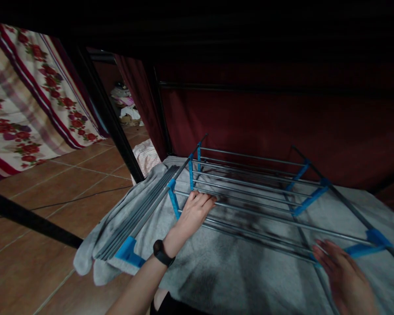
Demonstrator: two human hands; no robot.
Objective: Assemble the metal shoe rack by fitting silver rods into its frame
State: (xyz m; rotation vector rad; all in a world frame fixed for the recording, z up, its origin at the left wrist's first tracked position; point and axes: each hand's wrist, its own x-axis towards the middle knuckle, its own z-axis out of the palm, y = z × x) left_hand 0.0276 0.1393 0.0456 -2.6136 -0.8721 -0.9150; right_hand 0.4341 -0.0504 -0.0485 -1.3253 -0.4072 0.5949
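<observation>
By the right end of the metal rack (pixel 265 215), the right hand (pixel 344 270) is blurred; I can't tell whether it grips anything. The left hand (pixel 195 211) curls its fingers over a rod (pixel 236 208) near the rack's left end. The rack lies on a grey blanket (pixel 243 267), tubes (pixel 139 213) to its left, a dark red cloth (pixel 236 118) behind it.
</observation>
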